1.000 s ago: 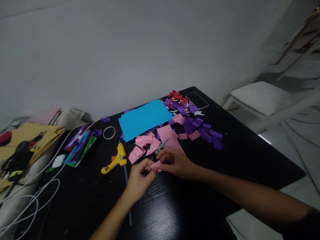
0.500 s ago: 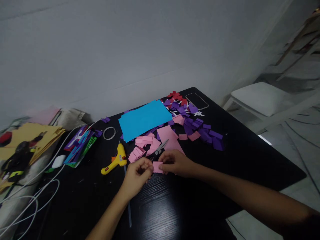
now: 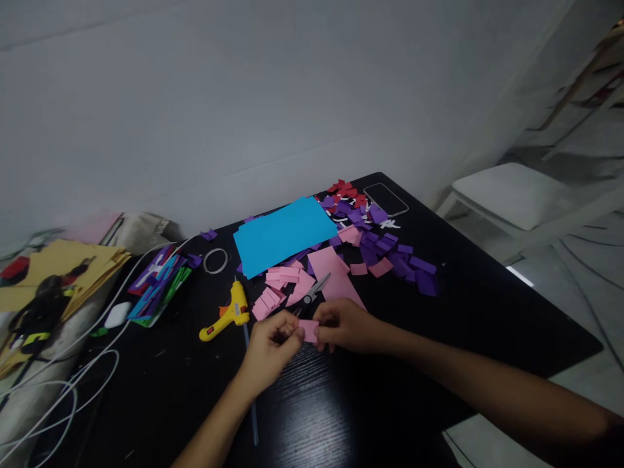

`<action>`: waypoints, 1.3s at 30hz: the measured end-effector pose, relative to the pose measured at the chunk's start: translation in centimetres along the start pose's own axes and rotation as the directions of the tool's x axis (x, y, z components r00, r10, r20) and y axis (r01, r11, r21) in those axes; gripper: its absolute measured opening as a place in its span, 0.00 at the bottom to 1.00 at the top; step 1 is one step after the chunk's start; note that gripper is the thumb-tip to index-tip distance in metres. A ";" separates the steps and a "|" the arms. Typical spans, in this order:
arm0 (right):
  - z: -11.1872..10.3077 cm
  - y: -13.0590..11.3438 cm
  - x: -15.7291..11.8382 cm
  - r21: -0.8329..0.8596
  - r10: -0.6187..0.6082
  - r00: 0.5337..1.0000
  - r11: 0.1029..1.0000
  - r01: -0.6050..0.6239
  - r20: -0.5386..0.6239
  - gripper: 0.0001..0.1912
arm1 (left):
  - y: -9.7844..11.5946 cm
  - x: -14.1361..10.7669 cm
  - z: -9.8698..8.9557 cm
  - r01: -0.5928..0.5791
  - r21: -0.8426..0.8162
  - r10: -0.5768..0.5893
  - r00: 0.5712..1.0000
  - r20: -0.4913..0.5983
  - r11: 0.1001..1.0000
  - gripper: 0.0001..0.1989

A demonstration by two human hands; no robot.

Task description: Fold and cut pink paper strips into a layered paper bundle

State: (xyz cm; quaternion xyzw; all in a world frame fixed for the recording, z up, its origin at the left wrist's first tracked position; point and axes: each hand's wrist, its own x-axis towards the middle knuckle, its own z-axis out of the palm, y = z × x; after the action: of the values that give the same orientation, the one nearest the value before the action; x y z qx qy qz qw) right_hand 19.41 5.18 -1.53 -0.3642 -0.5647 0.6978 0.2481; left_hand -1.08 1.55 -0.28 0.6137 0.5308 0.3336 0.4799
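Observation:
A small pink paper piece [image 3: 308, 331] is stretched between my two hands above the front of the black table [image 3: 400, 383]. My left hand [image 3: 272, 348] pinches its left end between thumb and fingers. At the right end, my right hand [image 3: 341, 325] grips it the same way. Just beyond my hands lie grey scissors [image 3: 316, 290], partly over a larger pink sheet [image 3: 336, 276]. Small pink pieces [image 3: 268, 302] are piled to the left of the scissors. A yellow glue gun [image 3: 229, 312] lies left of my left hand, with a clear stick [image 3: 254, 416] near it.
Blue sheets [image 3: 285, 235] lie at the back by the wall. Purple pieces [image 3: 404, 263], red pieces [image 3: 344, 188] and a phone [image 3: 386, 199] are at the back right. White cables [image 3: 73, 377], a colourful bundle [image 3: 160, 286] and a tape ring [image 3: 215, 260] are on the left.
My right thumb has shifted on the paper piece, and the piece is slightly tilted now. The whole view has moved a little.

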 end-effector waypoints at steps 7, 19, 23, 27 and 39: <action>0.0 0.3 0.6 0.114 -0.015 0.999 0.993 0.018 -0.032 0.04 | 0.0 0.3 -0.2 0.065 -0.107 -0.069 0.997 -0.036 0.992 0.17; 0.5 -0.4 -0.1 0.040 -0.061 0.995 0.997 0.064 -0.082 0.07 | 0.1 0.1 1.0 0.118 -0.128 -0.114 0.993 0.034 0.985 0.15; 0.6 -0.2 -0.3 -0.001 -0.089 0.994 0.996 0.089 -0.065 0.07 | 0.2 0.1 1.0 0.127 -0.117 -0.123 0.991 0.046 0.985 0.14; 0.4 -0.3 -0.2 -0.014 -0.111 0.990 0.994 0.110 -0.090 0.07 | 0.1 0.3 0.5 0.125 -0.116 -0.119 0.991 0.058 0.985 0.14; 0.1 -1.3 -0.2 -0.030 -0.007 0.993 1.000 0.003 -0.119 0.06 | -0.3 0.4 0.1 0.112 -0.174 -0.103 0.993 0.059 0.978 0.13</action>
State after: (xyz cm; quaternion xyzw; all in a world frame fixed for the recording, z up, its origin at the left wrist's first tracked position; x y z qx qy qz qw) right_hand 19.42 5.29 -0.17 -0.4077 -0.5601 0.6656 0.2776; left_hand -1.02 1.90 -0.61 0.5474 0.5192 0.3376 0.5629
